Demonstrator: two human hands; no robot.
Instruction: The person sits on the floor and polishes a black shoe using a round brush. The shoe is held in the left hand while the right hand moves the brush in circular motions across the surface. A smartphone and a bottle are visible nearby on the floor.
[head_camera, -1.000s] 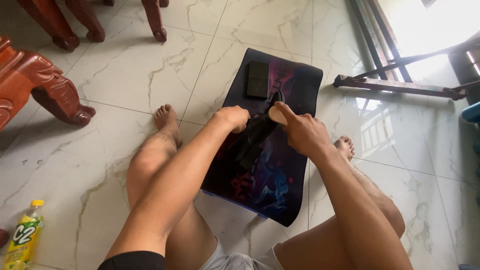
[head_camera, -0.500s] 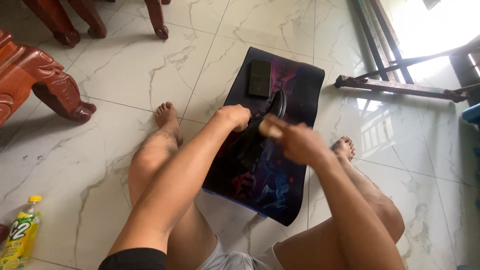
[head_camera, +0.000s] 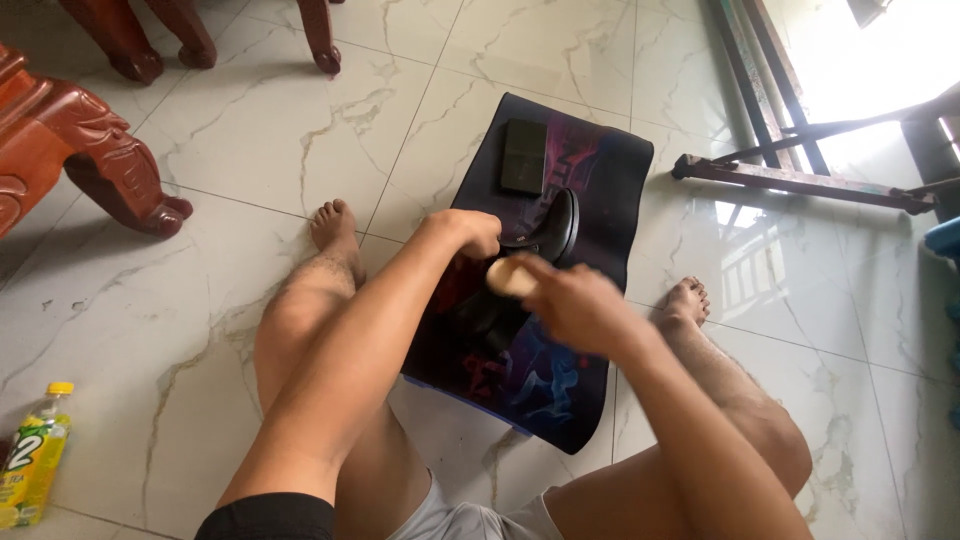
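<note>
I sit on the floor with my legs spread around a dark mat (head_camera: 590, 170) printed with purple, red and blue swirls. My left hand (head_camera: 468, 232) grips a black leather shoe (head_camera: 556, 228) by its opening, holding it above the mat with the toe pointing away. My right hand (head_camera: 575, 305), blurred with motion, holds a light wooden-backed brush (head_camera: 513, 277) against the near side of the shoe. A black rectangular case (head_camera: 523, 156) lies flat on the far end of the mat.
Carved red-brown wooden furniture legs (head_camera: 105, 160) stand at the upper left. A yellow-green drink bottle (head_camera: 28, 455) lies on the marble floor at lower left. A dark metal frame (head_camera: 800, 180) rests by the bright doorway at upper right.
My right hand with the brush has swept from the toe end back toward me along the shoe. The shoe's toe has tilted up, showing more of it. The left hand stays put.
</note>
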